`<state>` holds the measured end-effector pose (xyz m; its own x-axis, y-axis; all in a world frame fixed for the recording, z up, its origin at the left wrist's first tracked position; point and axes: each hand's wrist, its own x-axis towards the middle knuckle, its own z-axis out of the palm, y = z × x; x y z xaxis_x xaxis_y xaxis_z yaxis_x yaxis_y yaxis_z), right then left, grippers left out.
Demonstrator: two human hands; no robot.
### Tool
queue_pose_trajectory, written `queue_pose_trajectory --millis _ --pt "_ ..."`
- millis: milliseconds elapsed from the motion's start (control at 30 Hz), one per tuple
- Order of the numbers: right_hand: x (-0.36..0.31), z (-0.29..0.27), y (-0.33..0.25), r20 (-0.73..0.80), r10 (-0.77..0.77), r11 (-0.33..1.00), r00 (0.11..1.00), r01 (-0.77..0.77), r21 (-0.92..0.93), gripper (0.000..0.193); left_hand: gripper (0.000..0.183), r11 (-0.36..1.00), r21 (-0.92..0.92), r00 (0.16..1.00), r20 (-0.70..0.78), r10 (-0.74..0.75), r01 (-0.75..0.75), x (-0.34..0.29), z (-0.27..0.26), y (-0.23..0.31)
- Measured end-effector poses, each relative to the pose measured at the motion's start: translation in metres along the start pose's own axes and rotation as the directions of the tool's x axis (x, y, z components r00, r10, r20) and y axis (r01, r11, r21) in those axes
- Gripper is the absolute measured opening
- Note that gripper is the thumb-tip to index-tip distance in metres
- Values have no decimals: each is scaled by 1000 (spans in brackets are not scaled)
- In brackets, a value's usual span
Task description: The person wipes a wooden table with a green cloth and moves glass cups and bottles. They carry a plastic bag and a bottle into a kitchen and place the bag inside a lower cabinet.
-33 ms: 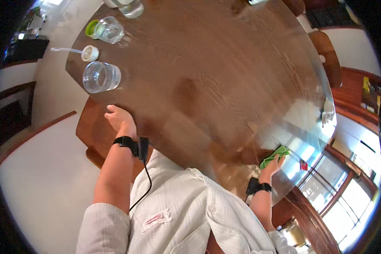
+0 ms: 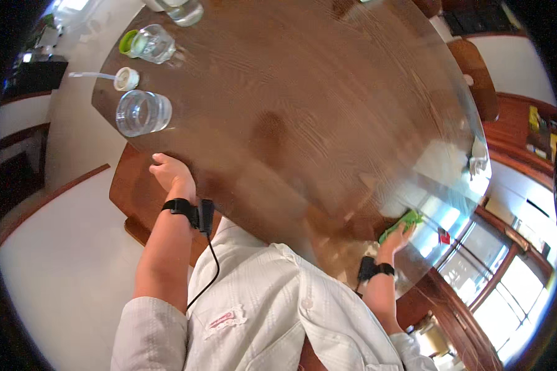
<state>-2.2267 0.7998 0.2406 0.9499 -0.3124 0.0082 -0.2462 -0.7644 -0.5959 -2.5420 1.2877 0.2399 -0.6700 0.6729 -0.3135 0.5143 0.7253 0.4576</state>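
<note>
My right hand [image 2: 397,240] is closed on a green cloth [image 2: 405,224], pressed to the glossy brown table top [image 2: 328,123] at its near right side. At the near left, my left hand [image 2: 172,173] rests at the table's edge with its fingers curled round it. Beyond that hand stands a clear glass tumbler [image 2: 143,113]. Farther off are a white round lid [image 2: 127,79] with a straw and a clear jar [image 2: 155,44] lying beside a green cap [image 2: 128,42]. Black straps with small boxes sit on both wrists.
A clear vessel [image 2: 187,12] is at the far left of the table. A wooden chair [image 2: 136,185] stands below the left edge, and another chair [image 2: 476,77] at the far right. A cable [image 2: 215,263] runs down from my left wrist. Window reflections brighten the right side.
The right hand and green cloth have shifted very slightly on the table. The glassware sits a little farther left in the picture as the view moves slightly. Both grips look the same.
</note>
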Motion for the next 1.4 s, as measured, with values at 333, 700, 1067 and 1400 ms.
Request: queue_pose_trajectory --millis 333,700,1067,1400 --pt "-159 111 -177 196 -563 786 803 593 -174 52 63 981 -192 999 8 39 -37 25 9 -25" --pt "-263 178 -282 218 -671 720 709 552 421 32 57 882 -66 460 870 -178 467 96 -61 -16" --pt "-247 38 -62 -133 69 928 989 -112 -354 54 28 913 340 182 906 -382 223 166 -57 60" --pt "-328 173 -270 151 -658 741 738 599 304 33 29 903 405 153 892 -424 145 153 -47 66"
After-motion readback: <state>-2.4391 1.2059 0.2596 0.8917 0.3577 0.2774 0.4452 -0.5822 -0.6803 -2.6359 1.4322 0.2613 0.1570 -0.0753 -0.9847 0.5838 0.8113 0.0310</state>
